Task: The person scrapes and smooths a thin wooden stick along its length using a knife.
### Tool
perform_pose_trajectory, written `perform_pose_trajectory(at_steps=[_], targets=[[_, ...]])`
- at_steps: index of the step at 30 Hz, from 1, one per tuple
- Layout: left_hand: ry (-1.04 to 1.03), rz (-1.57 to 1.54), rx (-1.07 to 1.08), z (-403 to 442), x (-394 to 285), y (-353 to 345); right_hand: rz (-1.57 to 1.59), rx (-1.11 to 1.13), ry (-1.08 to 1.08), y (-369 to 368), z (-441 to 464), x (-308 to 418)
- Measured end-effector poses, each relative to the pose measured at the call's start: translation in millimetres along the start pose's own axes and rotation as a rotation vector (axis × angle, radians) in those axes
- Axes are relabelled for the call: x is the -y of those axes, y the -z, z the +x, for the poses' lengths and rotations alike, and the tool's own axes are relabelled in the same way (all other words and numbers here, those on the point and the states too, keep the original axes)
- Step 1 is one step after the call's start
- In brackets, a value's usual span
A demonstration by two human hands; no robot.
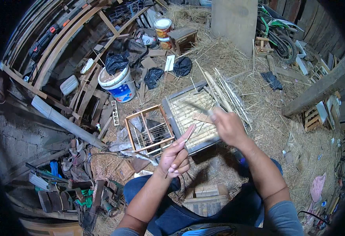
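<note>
My left hand (pixel 174 159) is closed around a thin strip (pixel 190 133), with the index finger stretched along it. The strip's lower end pokes out below my palm. My right hand (pixel 230 126) grips a knife (pixel 198 107), whose blade points up and to the left and is smeared by motion. The blade is apart from the strip. Under both hands is a low, dark-edged table (pixel 175 125) covered with pale bamboo slats. A small flat wooden piece (pixel 202 117) lies on it. To its left stands a wooden frame (pixel 130 129) with thin rods across it.
A bundle of split bamboo strips (pixel 227 94) lies along the table's right side. A white bucket (pixel 119 84) stands at the back left, near a small stool (pixel 182 34). A wooden post (pixel 318 86) slants in at right; a motorbike (pixel 278 37) stands behind.
</note>
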State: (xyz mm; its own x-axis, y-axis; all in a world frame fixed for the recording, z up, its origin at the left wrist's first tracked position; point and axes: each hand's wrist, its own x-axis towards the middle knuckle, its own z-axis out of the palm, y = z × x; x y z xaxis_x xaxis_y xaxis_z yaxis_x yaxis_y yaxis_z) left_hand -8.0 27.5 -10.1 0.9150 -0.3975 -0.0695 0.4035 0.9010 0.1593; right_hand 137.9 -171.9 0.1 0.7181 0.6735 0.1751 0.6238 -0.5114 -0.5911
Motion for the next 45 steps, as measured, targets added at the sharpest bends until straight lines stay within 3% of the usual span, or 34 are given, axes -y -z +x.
perform_pose_trajectory(at_steps=[2,3,8,10,16,18,19,22,23,26,30,31,32,38,41,43,45], targets=[[-0.005,0.060,-0.041,1,1,-2,0.560,-0.164,-0.106,-1,4,-8],[-0.008,0.115,-0.089,1,3,-3,0.904,-0.125,-0.195,-7,2,-4],[0.011,0.472,-0.250,10,15,-7,1.033,-0.093,-0.283,-22,5,-2],[-0.023,0.848,-0.394,12,17,-2,1.155,-0.206,-0.324,-17,9,0],[-0.155,0.914,-0.506,13,18,-3,0.751,-0.171,-0.256,-19,4,-4],[-0.197,0.897,-0.520,16,16,-7,0.594,0.032,-0.294,-16,-1,4],[-0.220,0.843,-0.524,17,16,-12,0.496,-0.048,-0.153,-24,-5,5],[-0.251,0.751,-0.516,18,16,-13,0.220,-0.039,-0.012,-26,-15,20],[-0.260,0.797,-0.483,17,15,-9,0.160,0.066,-0.031,-17,-20,30],[-0.289,0.842,-0.464,18,13,-4,0.035,-0.025,0.111,-15,-21,26],[-0.370,0.773,-0.494,22,22,-16,0.015,-0.138,0.039,-4,-11,16],[-0.309,0.819,-0.456,19,17,-10,-0.054,-0.172,0.195,-9,-12,23],[-0.309,0.822,-0.455,19,17,-9,-0.059,0.010,0.118,-7,-25,32],[-0.234,0.608,-0.424,21,14,-11,0.031,-0.098,0.153,-14,-15,19],[-0.217,0.557,-0.379,18,13,-9,-0.086,-0.185,0.228,-12,-10,0],[-0.183,0.572,-0.338,13,15,-7,-0.140,-0.084,-0.100,3,1,-16],[-0.182,0.545,-0.340,15,15,-8,-0.109,-0.008,-0.096,1,-3,-11]])
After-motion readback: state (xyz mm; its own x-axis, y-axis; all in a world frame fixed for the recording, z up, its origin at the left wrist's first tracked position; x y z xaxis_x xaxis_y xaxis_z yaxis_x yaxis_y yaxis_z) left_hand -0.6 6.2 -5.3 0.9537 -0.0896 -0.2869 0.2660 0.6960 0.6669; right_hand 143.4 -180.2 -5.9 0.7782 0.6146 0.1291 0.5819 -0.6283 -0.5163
